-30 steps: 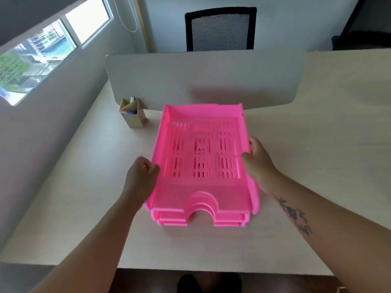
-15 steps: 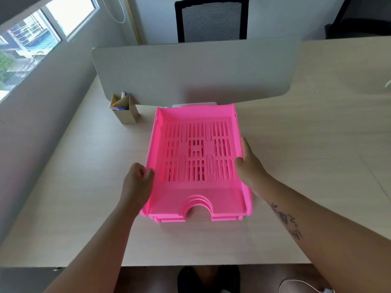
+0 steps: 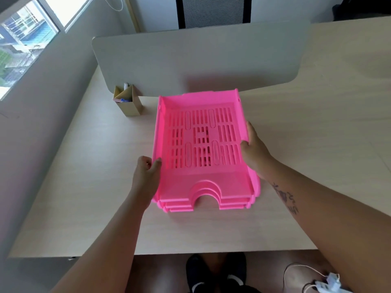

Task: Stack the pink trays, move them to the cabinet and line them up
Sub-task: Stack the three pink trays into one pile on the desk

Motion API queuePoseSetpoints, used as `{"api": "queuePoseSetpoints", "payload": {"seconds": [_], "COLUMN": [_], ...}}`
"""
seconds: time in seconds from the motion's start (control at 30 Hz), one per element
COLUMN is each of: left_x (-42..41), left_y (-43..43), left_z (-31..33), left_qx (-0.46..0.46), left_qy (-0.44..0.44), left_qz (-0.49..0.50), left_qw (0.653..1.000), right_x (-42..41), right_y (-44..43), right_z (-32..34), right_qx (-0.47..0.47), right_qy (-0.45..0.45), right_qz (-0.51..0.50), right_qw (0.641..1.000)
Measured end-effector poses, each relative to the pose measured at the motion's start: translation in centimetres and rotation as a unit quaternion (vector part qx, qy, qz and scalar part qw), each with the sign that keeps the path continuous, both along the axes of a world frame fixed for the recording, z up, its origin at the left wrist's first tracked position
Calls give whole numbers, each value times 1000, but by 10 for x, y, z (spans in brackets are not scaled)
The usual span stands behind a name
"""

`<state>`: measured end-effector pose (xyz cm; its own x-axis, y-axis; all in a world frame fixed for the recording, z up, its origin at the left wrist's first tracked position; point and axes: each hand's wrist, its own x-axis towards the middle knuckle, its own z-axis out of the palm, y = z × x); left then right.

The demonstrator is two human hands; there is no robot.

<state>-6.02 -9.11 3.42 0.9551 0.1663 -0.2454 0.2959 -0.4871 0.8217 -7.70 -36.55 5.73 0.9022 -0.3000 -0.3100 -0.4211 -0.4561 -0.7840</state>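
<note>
A nested stack of pink trays [image 3: 202, 144] with slotted bottoms and arched front cut-outs sits in the middle of the light wooden desk [image 3: 306, 166]. Three layered front edges show at the near end. My left hand [image 3: 146, 176] grips the stack's left wall near the front, thumb over the rim. On the opposite side my right hand [image 3: 252, 151] clasps the right wall, fingers along its outside. No cabinet is in view.
A grey divider panel [image 3: 198, 60] stands right behind the trays. A cardboard pen holder [image 3: 127, 101] sits at the back left. A black chair [image 3: 213, 11] is beyond the divider. A white cable and plug [image 3: 325, 282] lie on the floor by my feet.
The stack has settled flatter on the desk, its front edges now closer together. Both hands kept their grip on the side walls; the camera shifted back slightly.
</note>
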Motion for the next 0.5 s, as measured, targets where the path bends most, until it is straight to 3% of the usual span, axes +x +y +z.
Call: {"api": "queuePoseSetpoints", "payload": {"seconds": [0.13, 0.27, 0.5], "left_x": [-15, -28, -21], "left_y": [8, 17, 20], "left_z": [-1, -7, -13], "left_qx": [-147, -259, -251], "left_qy": [37, 61, 32], "left_qz": [-12, -96, -117], "left_qw": [988, 959, 960], "right_x": [-8, -30, -65], "right_y": [-1, 6, 27], "right_z": [-3, -15, -33], "right_qx": [10, 29, 3], "right_qy": [-26, -36, -72], "right_qz": [-12, -52, -164], "right_qw": [1000, 998, 984]}}
